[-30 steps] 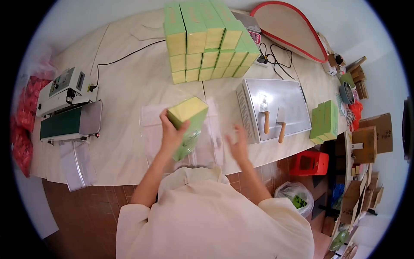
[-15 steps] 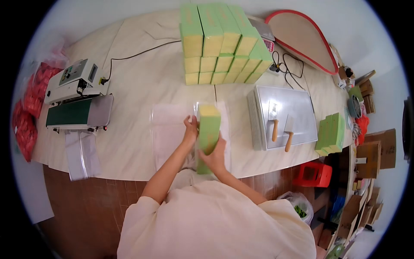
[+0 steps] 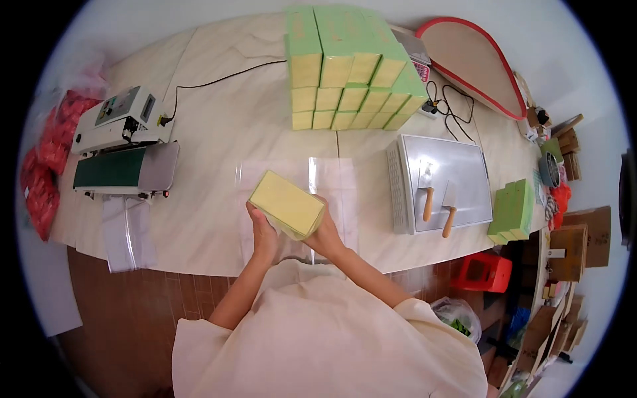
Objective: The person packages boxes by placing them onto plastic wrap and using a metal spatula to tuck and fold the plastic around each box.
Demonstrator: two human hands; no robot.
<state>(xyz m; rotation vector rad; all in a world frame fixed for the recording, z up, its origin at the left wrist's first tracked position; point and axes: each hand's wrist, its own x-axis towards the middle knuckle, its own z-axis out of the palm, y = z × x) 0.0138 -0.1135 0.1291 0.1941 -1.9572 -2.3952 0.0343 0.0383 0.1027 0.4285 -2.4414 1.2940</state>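
Observation:
A box [image 3: 285, 202] is held between both hands above the table, its yellow end turned up towards me and slightly tilted. My left hand [image 3: 264, 237] is closed along its left side, and my right hand [image 3: 324, 232] grips its right side. Something thin and pale, perhaps clear film, shows at the box's lower edge; I cannot tell how far it wraps round. Beneath the hands lie flat clear plastic bags [image 3: 338, 176] on the marbled table. Most of the box's long sides are hidden from me.
Stacked green-and-yellow boxes [image 3: 352, 66] stand at the back. Left is a sealing machine [image 3: 123, 119] with a green belt [image 3: 106, 172]. A metal-topped case [image 3: 458, 166] carries two wooden-handled scrapers [image 3: 428, 199]. More green boxes [image 3: 511, 212] stand at the right edge, above a red stool [image 3: 484, 272].
The box has been lifted and turned, so its yellow end now faces me instead of its long green side. My left hand has moved down and left and now grips it too.

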